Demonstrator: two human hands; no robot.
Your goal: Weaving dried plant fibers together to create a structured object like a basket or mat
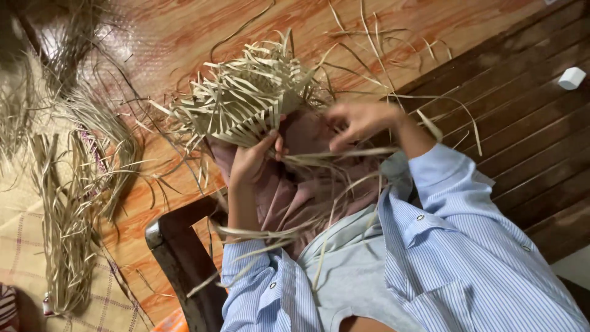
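A half-woven piece of pale flat straw strips (239, 101), with loose ends sticking out all round, lies over my lap. My left hand (252, 160) grips its lower edge, thumb pressed on the weave. My right hand (359, 120) is just right of the piece, fingers curled and pinching a loose straw strip (344, 152) that runs across towards my left hand. More long strips trail down over my blue striped shirt sleeves. A pink cloth (289, 190) lies under both hands.
A bundle of long straw strips (67, 215) lies at the left on a woven mat (24, 246). A dark wooden chair part (178, 246) stands by my left arm. Dark wooden slats (528, 135) at the right carry a small white object (571, 78). The floor (184, 37) is orange.
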